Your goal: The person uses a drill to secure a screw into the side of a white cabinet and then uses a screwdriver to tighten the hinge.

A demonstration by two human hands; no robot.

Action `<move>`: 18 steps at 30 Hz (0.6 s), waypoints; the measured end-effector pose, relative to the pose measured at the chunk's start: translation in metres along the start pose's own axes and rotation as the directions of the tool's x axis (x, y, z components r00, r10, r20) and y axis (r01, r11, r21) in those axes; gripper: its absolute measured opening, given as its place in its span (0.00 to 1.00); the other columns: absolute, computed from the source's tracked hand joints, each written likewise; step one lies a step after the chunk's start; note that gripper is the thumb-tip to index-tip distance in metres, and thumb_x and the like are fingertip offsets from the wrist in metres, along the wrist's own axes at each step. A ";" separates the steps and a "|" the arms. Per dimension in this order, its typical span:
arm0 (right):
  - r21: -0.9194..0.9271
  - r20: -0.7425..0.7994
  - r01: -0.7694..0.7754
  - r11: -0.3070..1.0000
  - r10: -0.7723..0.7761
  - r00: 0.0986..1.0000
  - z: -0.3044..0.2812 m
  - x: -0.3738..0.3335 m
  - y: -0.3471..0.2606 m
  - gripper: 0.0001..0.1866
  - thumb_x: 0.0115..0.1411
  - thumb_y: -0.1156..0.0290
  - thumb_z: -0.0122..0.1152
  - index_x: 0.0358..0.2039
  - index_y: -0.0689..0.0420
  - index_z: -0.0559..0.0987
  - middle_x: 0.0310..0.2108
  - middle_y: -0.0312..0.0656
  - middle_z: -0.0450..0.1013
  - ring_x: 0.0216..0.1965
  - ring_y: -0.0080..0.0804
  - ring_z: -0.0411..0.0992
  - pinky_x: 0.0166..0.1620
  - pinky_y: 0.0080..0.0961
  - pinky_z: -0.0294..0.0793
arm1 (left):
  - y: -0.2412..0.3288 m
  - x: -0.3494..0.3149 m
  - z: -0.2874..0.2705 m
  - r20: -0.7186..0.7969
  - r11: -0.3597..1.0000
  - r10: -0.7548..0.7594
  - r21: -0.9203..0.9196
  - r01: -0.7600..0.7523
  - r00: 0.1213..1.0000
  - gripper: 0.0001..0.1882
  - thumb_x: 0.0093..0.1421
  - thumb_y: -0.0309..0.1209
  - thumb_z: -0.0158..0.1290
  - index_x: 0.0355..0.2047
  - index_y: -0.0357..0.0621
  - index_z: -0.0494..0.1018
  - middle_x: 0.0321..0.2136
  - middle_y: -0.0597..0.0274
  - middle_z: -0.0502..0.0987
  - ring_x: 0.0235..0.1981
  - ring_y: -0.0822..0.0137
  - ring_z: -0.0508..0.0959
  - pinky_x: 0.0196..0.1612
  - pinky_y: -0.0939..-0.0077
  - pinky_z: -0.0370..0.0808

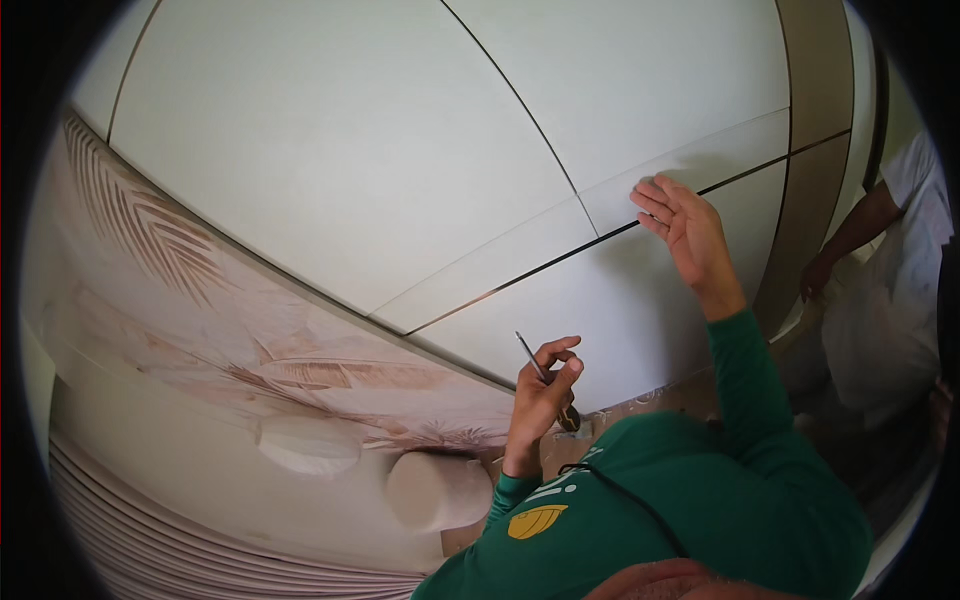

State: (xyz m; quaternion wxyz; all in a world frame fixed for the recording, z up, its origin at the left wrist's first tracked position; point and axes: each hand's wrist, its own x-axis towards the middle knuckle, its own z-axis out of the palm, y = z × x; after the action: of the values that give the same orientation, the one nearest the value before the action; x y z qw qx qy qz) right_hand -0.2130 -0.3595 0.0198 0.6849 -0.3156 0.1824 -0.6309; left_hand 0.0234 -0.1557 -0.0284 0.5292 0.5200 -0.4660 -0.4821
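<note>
A screwdriver (531,357) is in my left hand (541,397), its thin metal shaft pointing up and away and its dark handle end showing below the palm. The fingers wrap round it, and its tip is apart from the pale panel behind. My right hand (688,236) is raised with outstretched fingers beside a dark horizontal seam (540,267) between large white wall panels (330,150). Whether the fingertips touch the panel I cannot tell. A shadow falls on the panel around this hand. Both of my sleeves are green.
A wall with a pink leaf pattern (290,370) meets the panels on the left. Below it stand a round beige pouf (437,492) and a pale rounded object (308,444), near pleated curtains (190,540). At the right is another person in a white shirt (880,330), one arm lowered.
</note>
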 end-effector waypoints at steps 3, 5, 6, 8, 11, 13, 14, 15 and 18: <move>0.021 0.016 -0.008 1.000 0.008 1.000 0.003 0.009 -0.002 0.29 0.74 0.61 0.53 0.63 0.75 0.65 0.65 0.59 0.67 0.68 0.51 0.67 0.69 0.46 0.65 | 0.006 0.010 0.009 0.003 1.000 -0.002 -0.014 0.002 1.000 0.21 0.70 0.32 0.60 0.61 0.40 0.73 0.38 0.69 0.75 0.17 0.83 0.64 0.20 0.84 0.61; 0.055 0.004 -0.011 0.998 0.011 1.000 0.014 0.008 0.001 0.29 0.74 0.61 0.53 0.63 0.74 0.65 0.65 0.59 0.66 0.69 0.51 0.66 0.69 0.47 0.64 | 0.012 0.021 0.014 -0.006 0.999 0.039 -0.016 -0.039 0.999 0.22 0.71 0.33 0.58 0.62 0.39 0.71 0.39 0.67 0.77 0.17 0.83 0.65 0.21 0.84 0.64; 0.073 0.000 -0.010 0.997 0.010 1.000 0.020 0.006 0.003 0.29 0.74 0.61 0.53 0.63 0.73 0.65 0.66 0.59 0.66 0.69 0.51 0.65 0.69 0.47 0.63 | 0.015 0.028 0.018 -0.010 0.998 0.068 -0.014 -0.068 0.998 0.23 0.72 0.33 0.58 0.63 0.38 0.70 0.40 0.66 0.77 0.17 0.82 0.65 0.21 0.84 0.64; 0.099 0.020 -0.030 0.995 0.028 0.999 0.032 0.002 0.007 0.29 0.73 0.61 0.54 0.64 0.72 0.65 0.66 0.58 0.66 0.70 0.50 0.64 0.70 0.48 0.62 | 0.022 0.041 0.027 -0.024 0.992 0.125 -0.005 -0.125 0.992 0.25 0.72 0.35 0.57 0.65 0.38 0.68 0.42 0.65 0.76 0.17 0.82 0.65 0.21 0.83 0.65; 0.138 0.040 -0.078 0.987 0.073 0.997 0.042 -0.001 0.009 0.30 0.73 0.60 0.55 0.65 0.70 0.63 0.66 0.57 0.65 0.70 0.50 0.64 0.70 0.49 0.61 | 0.039 0.065 0.039 -0.026 0.978 0.206 0.044 -0.205 0.978 0.31 0.74 0.38 0.54 0.70 0.34 0.61 0.48 0.60 0.76 0.18 0.81 0.65 0.22 0.82 0.67; 0.153 0.050 -0.104 0.983 0.097 0.994 0.042 -0.003 0.015 0.32 0.73 0.59 0.55 0.66 0.70 0.61 0.66 0.56 0.65 0.70 0.49 0.63 0.70 0.50 0.59 | 0.045 0.078 0.044 -0.041 0.977 0.211 -0.036 -0.212 0.977 0.31 0.74 0.37 0.53 0.71 0.34 0.59 0.51 0.57 0.75 0.18 0.81 0.65 0.22 0.81 0.68; 0.146 0.060 -0.093 0.985 0.085 0.995 0.041 -0.002 0.016 0.34 0.72 0.59 0.55 0.68 0.70 0.59 0.65 0.55 0.65 0.70 0.49 0.63 0.70 0.50 0.58 | 0.050 0.089 0.048 -0.038 0.969 0.229 -0.082 -0.232 0.973 0.31 0.75 0.37 0.52 0.71 0.34 0.58 0.53 0.56 0.75 0.19 0.81 0.65 0.22 0.81 0.68; 0.140 0.070 -0.083 0.987 0.074 0.995 0.039 -0.001 0.017 0.36 0.72 0.58 0.56 0.69 0.70 0.58 0.65 0.55 0.65 0.70 0.49 0.62 0.71 0.51 0.57 | 0.048 0.094 0.051 -0.022 0.971 0.215 -0.102 -0.216 0.976 0.32 0.75 0.36 0.50 0.73 0.33 0.55 0.58 0.52 0.74 0.19 0.81 0.65 0.23 0.81 0.69; 0.210 0.085 -0.081 0.974 0.064 0.994 0.038 0.002 0.014 0.43 0.71 0.55 0.56 0.73 0.71 0.51 0.68 0.55 0.61 0.72 0.49 0.59 0.71 0.51 0.55 | 0.042 0.114 0.064 0.002 0.952 0.252 -0.178 -0.248 0.968 0.33 0.76 0.34 0.49 0.74 0.36 0.52 0.66 0.50 0.69 0.20 0.80 0.64 0.23 0.80 0.69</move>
State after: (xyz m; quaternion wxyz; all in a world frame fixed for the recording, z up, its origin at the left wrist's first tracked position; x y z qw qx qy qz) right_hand -0.1770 -0.3535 0.0387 0.7438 -0.2578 0.0986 -0.6087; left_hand -0.0282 -0.2758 0.0144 0.6242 0.4019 -0.4899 -0.4571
